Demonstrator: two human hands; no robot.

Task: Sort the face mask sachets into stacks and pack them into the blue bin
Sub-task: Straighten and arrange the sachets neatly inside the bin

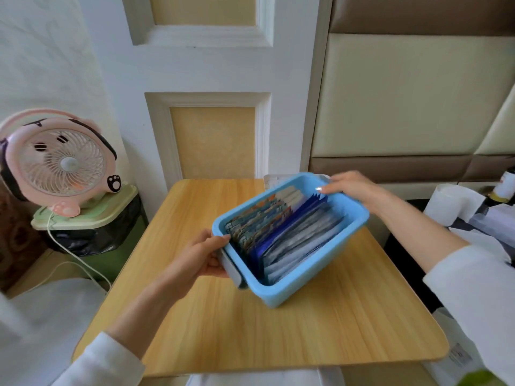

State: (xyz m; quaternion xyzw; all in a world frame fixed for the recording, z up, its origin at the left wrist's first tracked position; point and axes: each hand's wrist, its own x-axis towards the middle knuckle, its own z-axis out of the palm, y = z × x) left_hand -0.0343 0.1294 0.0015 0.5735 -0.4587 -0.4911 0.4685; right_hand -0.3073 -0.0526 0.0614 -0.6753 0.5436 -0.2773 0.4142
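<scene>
– White sleeve [103,360] is closest, low on the L side, then the light wood table w/ round corners [250,335]. What's on it?
– The blue plastic bin [303,280], a bit R of the middle. It looks tipped and it's blurry, so I can't tell if it sits on the wood or is just off it.
– Who has it?
– Both hands. L hand [199,256] is at the near-L end, fingers curled round the grey handle [233,270], thumb up by the rim. R hand [352,188] is at the far end, fingers close together and bent over the rim.
– And the face mask sachets?
– All inside the bin, standing on edge in rows. Teal-and-orange picture sachets [259,218] on the L, dark blue sachets [289,227] in the middle, silver-white sachets [306,243] on the R. Each kind is w/ its own kind.
– So sorting's done?
– Prob yes. Every sachet I can see is in the bin, so packing looks done too.
– Anything left?
– Not much, I think. Maybe set the bin flat & let go. One white thing [271,180] peeks out behind the bin at the table's far edge. It's too hidden to tell what it is.
– Other stuff?
– Pink round fan w/ paw prints [61,162] on a green trash can w/ a black bag [92,218], off to the L. Not part of the job.
</scene>
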